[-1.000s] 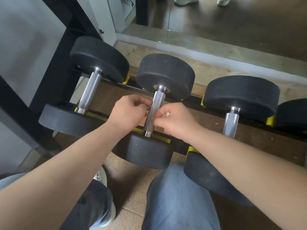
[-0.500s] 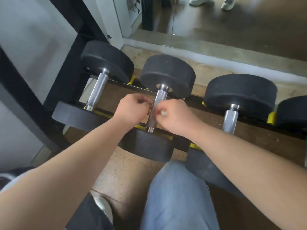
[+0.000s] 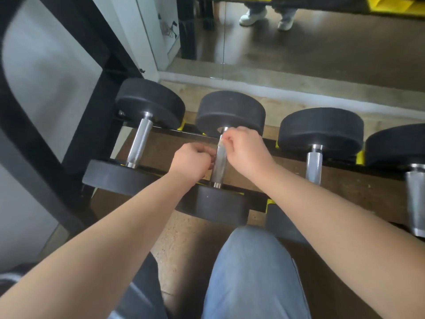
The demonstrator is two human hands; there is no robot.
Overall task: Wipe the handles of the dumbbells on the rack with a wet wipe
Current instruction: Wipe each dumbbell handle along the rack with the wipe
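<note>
Chrome handle [image 3: 218, 163] is getting wiped: my right hand [image 3: 246, 150] is pinching the wet wipe [image 3: 220, 142] at its top, my left hand [image 3: 192, 161] is curling alongside, grip unclear; I'm probably stroking downward next.

dumbbells [image 3: 150, 103]: black heads, steel handles, lying across rack [image 3: 184, 132] | wet wipe [image 3: 221, 142]: pale wad against second handle [image 3: 218, 168]

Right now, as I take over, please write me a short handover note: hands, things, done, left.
Left hand: fingers curled beside the knurled steel handle of the second black round-headed dumbbell from the left; its grip is hidden.
Right hand: pinches a small pale wet wipe at that handle's far end.
Done: not visible.
Left: finish this handle; three other dumbbells show.
</note>
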